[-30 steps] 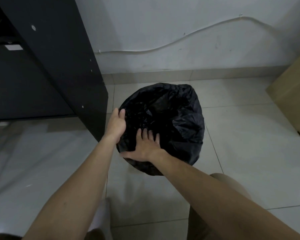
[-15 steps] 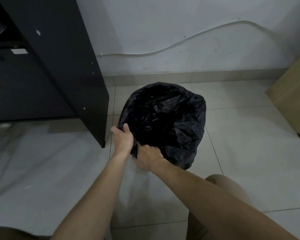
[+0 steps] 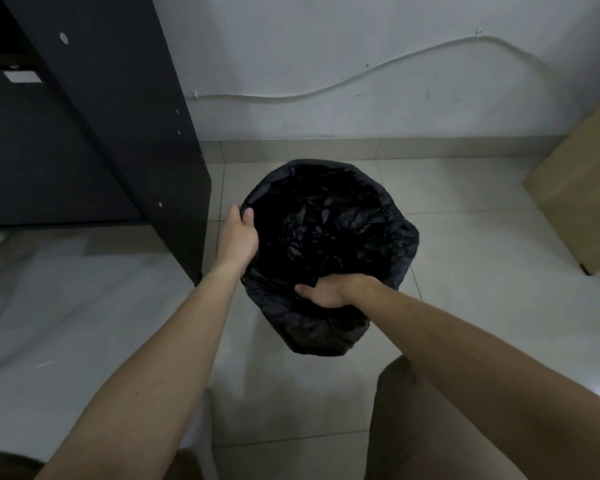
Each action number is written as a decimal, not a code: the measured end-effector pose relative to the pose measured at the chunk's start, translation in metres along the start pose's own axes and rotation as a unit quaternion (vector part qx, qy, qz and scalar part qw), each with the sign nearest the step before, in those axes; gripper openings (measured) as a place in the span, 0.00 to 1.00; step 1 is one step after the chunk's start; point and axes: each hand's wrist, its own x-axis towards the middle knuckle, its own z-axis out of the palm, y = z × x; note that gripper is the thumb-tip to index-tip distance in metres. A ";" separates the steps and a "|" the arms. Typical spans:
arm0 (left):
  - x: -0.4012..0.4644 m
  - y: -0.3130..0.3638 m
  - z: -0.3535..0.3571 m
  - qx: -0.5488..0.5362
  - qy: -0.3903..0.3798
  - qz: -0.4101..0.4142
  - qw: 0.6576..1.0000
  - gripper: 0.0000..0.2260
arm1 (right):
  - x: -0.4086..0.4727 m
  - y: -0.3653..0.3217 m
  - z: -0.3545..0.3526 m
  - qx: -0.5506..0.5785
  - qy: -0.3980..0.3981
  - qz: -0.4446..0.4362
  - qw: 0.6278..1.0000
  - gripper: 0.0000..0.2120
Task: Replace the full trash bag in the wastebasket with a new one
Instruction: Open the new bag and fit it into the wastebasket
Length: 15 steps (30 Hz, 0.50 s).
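Note:
A black trash bag (image 3: 329, 233) lines the wastebasket on the tiled floor, its mouth spread wide and its plastic draped down over the outside, so the basket itself is hidden. My left hand (image 3: 240, 235) holds the bag's left rim, thumb hooked over the edge and fingers on the outside. At the near rim my right hand (image 3: 329, 293) grips the bag, its fingers curled over the edge and into the opening. The inside looks dark and crumpled.
A black desk panel (image 3: 146, 140) stands just left of the basket. A tan cabinet (image 3: 582, 199) sits at the right. The white wall with a cable (image 3: 361, 76) runs behind. My knee (image 3: 430, 410) is low at the right.
My hands moved apart along the rim: the left went up the left side, the right slid to the near edge. The bag's mouth now lies spread wider around the rim.

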 end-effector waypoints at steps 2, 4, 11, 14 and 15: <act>0.003 0.003 -0.004 0.015 -0.018 0.024 0.999 0.18 | -0.005 -0.004 -0.009 -0.024 0.085 -0.043 0.995 0.38; 0.006 0.005 -0.009 0.032 -0.034 0.032 0.998 0.21 | -0.006 0.000 -0.019 -0.183 0.206 -0.100 0.956 0.34; 0.006 0.005 -0.014 0.088 -0.066 0.041 0.993 0.26 | 0.046 0.009 -0.025 -0.448 0.191 -0.128 0.864 0.34; 0.013 -0.001 -0.018 0.091 -0.066 0.029 0.993 0.26 | 0.076 0.009 -0.025 -0.457 0.174 -0.066 0.870 0.35; 0.015 -0.004 -0.019 0.090 -0.072 0.026 0.993 0.26 | 0.084 0.012 -0.027 -0.441 0.166 -0.044 0.881 0.36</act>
